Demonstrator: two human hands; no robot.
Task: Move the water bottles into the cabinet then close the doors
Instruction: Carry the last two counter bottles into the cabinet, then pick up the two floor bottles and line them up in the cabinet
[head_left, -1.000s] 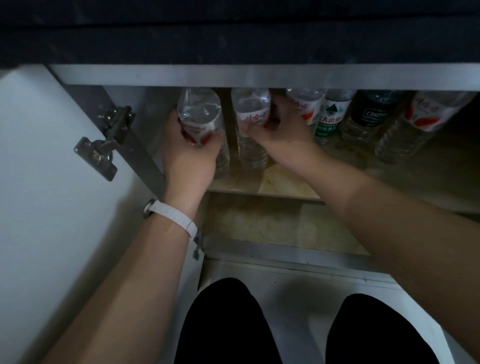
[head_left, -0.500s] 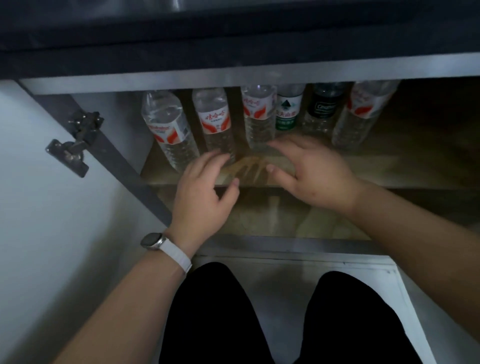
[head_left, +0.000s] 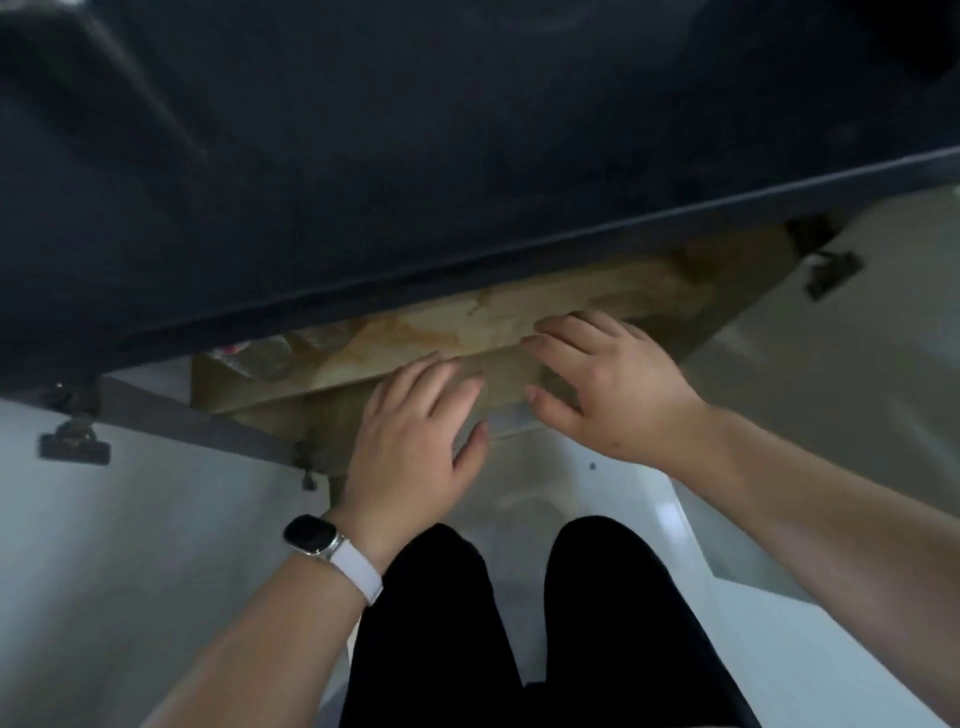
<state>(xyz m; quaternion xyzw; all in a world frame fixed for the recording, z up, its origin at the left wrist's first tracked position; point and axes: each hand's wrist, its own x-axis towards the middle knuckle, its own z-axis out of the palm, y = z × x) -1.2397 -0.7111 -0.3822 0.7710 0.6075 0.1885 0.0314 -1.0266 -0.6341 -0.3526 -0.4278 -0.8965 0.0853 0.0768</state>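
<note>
Handling the doors: the left door and right door look like stiff flat panels that should swing lightly. They are probably best taken at the free edge, far from the left hinge and right hinge, where little force turns them. Both stand wide open.
Handling the bottles: the water bottles are clear plastic, likely heavy if full, smooth and a little yielding. A grasp round the body would be surest, though none seems to need lifting now.
Bottles' place: only a small part of them shows, on the shelf inside the cabinet, toward its left end. The rest is hidden under the edge of the dark counter, so their number cannot be told.
Left hand: the left hand, with a watch on its wrist, hovers palm down before the shelf front, the forearm rising from the lower left.
Right hand: the right hand is palm down a little further in, its tips over the shelf's front edge. Whether it touches the shelf cannot be told.
Fingers: the fingers of both hands are straight, loosely spread, and hold nothing.
Step judged: the bottles seem stowed, and the doors are not yet closed.
</note>
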